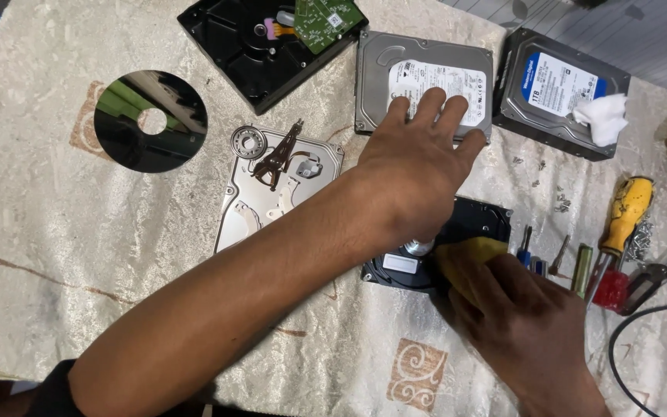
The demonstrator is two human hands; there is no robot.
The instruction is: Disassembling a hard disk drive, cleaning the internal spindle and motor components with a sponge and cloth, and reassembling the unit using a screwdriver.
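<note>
Fingers (pixel 426 108) of the left hand (pixel 411 174) are spread flat on a grey metal hard drive with a white label (pixel 395 66) near the cream tablecloth's (pixel 79 255) far edge. A yellow cloth (pixel 468 255) is pressed onto a black opened drive (pixel 480 220) by the right hand (pixel 519 324), fingers together.

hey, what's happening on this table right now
A person is working among taken-apart hard drives on a cream patterned tablecloth. Their left hand reaches across, fingertips on a closed silver drive. Their right hand presses a yellow cloth onto a black drive casing. An opened silver drive body and a loose shiny platter lie to the left. Screwdrivers and small screws sit at the right.
</note>
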